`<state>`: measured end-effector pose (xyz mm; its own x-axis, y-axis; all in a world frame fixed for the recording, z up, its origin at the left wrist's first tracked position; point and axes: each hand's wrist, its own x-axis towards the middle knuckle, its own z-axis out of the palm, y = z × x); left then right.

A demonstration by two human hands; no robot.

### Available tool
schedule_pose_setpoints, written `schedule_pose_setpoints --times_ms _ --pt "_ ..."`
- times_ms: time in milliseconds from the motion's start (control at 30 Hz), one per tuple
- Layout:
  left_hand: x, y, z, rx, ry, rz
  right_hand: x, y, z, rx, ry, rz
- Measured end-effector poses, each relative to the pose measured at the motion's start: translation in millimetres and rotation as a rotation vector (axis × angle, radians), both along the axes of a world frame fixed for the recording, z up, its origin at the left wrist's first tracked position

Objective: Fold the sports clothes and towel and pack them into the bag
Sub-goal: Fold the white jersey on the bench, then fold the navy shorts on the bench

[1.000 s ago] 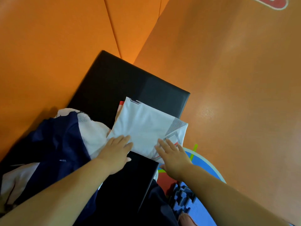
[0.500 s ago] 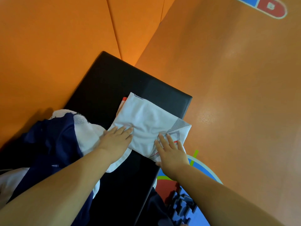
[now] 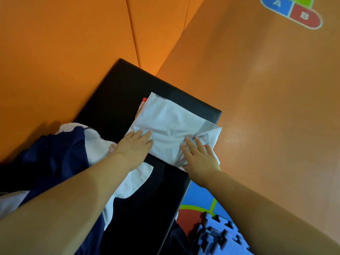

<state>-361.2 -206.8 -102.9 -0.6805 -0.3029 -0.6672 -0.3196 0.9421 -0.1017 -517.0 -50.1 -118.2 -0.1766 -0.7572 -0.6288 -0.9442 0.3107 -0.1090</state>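
Note:
A folded white sports shirt [image 3: 171, 124] with grey and red striping lies on the far end of a black padded bench [image 3: 114, 100]. My left hand [image 3: 134, 146] presses flat on the shirt's near left corner, fingers straight. My right hand [image 3: 198, 155] lies flat on its near right corner, over the striped part. To the left, a dark navy garment [image 3: 53, 159] is draped over a white towel [image 3: 132, 179] on the bench. No bag is in view.
Orange padded walls [image 3: 64, 43] rise on the left and behind the bench. The orange floor [image 3: 276, 107] spreads to the right, with a coloured lettered marking [image 3: 292, 11] far off. Blue interlocking foam mats [image 3: 219, 234] lie at the bench's near right.
Both hands have slid forward on the folded shirt, pushing it a little further along the bench and flattening it. More of the white towel shows under my left arm.

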Motion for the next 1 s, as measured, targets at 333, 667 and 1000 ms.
schedule_pose_setpoints --times_ms 333,667,1000 --pt "89 64 27 0.061 0.569 0.305 52 19 33 -0.413 -0.177 -0.117" --pt "231 145 43 0.132 0.407 1.036 153 26 51 -0.05 -0.383 0.014" --pt "325 161 29 -0.057 0.349 1.168 237 5 48 -0.13 -0.315 0.317"
